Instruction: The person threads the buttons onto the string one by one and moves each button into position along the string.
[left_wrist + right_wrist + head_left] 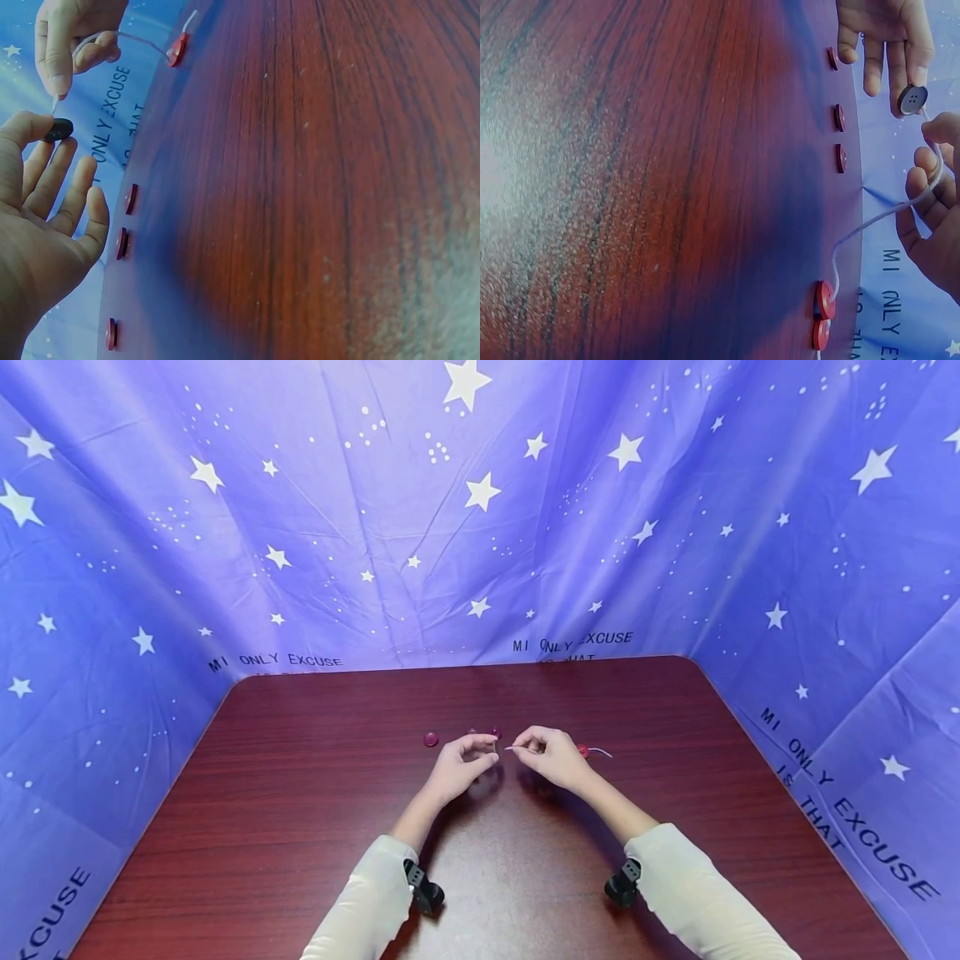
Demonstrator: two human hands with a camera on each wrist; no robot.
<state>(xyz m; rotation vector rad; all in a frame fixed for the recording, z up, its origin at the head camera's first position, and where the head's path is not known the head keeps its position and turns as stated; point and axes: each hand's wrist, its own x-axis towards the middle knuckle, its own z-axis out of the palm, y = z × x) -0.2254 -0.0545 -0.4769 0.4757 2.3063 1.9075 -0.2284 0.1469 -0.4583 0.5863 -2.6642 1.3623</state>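
Between thumb and fingertip my left hand (459, 767) pinches a dark four-hole button (913, 100) above the table. Facing it, my right hand (551, 756) pinches a white cord (881, 216) close to its end. That end is beside the button in the right wrist view; whether it passes through a hole I cannot tell. From my right hand the cord runs down to two red buttons (825, 300) strung on it, which lie on the table. A short cord tail sticks out beyond them.
Several loose red buttons, among them one at the left (431, 739) and one behind my left fingertips (496, 732), lie on the dark red wooden table (315, 827). A blue curtain (420, 527) with white stars hangs behind and at both sides.
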